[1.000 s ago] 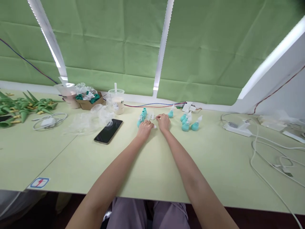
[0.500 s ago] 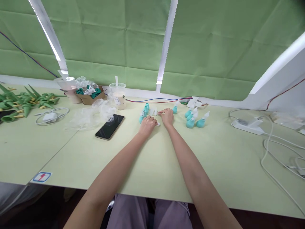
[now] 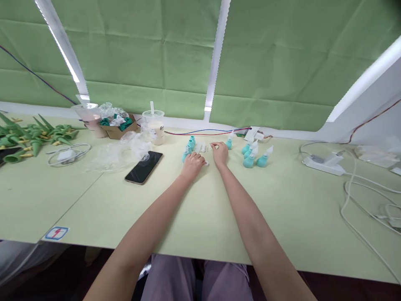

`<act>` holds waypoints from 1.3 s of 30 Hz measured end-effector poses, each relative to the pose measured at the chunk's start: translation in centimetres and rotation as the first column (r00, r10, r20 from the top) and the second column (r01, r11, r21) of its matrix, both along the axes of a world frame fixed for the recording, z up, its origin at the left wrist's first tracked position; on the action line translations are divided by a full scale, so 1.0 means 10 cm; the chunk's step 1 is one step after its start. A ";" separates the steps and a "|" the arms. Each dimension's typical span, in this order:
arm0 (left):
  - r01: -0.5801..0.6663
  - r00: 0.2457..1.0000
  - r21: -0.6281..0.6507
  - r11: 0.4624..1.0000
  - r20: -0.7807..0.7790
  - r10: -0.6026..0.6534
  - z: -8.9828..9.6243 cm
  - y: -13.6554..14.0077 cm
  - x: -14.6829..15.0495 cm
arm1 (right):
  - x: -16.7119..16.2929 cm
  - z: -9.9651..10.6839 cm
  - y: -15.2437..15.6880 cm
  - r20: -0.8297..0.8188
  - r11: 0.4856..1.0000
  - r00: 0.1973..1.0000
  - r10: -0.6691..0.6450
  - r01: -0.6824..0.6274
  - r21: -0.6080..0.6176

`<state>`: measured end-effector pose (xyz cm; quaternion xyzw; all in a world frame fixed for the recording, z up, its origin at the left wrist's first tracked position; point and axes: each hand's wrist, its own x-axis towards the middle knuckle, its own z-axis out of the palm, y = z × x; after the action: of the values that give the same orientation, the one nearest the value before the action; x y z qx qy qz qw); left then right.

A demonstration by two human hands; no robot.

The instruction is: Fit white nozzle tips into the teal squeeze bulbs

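My left hand (image 3: 193, 164) rests on the table with its fingers closed around a small white plastic nozzle part (image 3: 206, 163), mostly covered by the fingers. Just right of it, my right hand (image 3: 220, 153) has thumb and forefinger pinched; what lies between them is too small to name. Small white pieces (image 3: 203, 148) are on the table between the hands. Behind my left hand stand several teal rubber bulbs (image 3: 191, 143) in a row. One teal bulb with a clear tip (image 3: 229, 144) stands beyond my right hand, and several more tipped bulbs (image 3: 249, 161) are grouped farther right.
A phone (image 3: 144, 167) lies left of my hands, near a crumpled plastic bag (image 3: 120, 152) and a drink cup (image 3: 155, 129). A cardboard box (image 3: 117, 131), a charger (image 3: 66, 156) and green plastic parts (image 3: 36, 136) are farther left. At right lies a power strip (image 3: 324, 164) with cables.
My right hand has shifted slightly, its pinched fingertips lifting a little away from the small white pieces. The left hand keeps its hold and place. The view has tilted marginally.
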<state>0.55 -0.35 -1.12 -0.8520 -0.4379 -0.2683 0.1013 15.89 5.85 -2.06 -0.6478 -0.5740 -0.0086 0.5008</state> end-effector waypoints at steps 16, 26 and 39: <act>-0.155 0.982 0.025 0.988 0.108 0.152 0.12 -0.10 -0.01 | -0.07 0.24 -0.89 0.368 0.891 0.817 0.445 -0.444 -0.093; -0.509 0.717 -0.066 0.858 0.518 0.466 0.27 -0.29 0.01 | -0.26 0.18 -0.53 -0.089 0.951 0.952 0.293 -0.300 -0.071; -0.510 0.386 -0.586 0.630 0.499 0.776 0.14 -0.12 -0.03 | -0.25 -0.03 -0.23 -0.163 0.965 0.975 0.150 -0.180 -0.189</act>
<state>0.24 -1.56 0.28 -0.4345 -0.7782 -0.4351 -0.1277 13.40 3.60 -2.35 -0.6442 -0.5854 0.1395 0.4721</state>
